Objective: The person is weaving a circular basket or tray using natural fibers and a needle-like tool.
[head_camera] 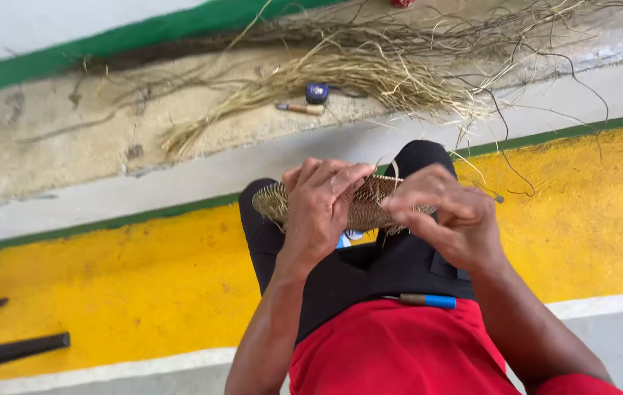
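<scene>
Left hand (pixel 320 205) and right hand (pixel 439 212) both grip one woven basket (pixel 370 205); one fibre bundle (pixel 340 80) beyond

Small woven fibre basket (pixel 370 205): pale straw-tan, open lattice weave. Loose dried fibre bundle (pixel 340 77): straw-yellow with dark brown strands. Painted floor (pixel 121 285): bright yellow band, white and green edge stripes. Shirt (pixel 399 351): red. Trousers (pixel 370 271): black. Slim tool at waist (pixel 428 301): blue and tan.

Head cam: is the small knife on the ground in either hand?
No. The knife lies on the ground beside the pile of straw, while both the left hand and right hand hold the woven basket.
</scene>
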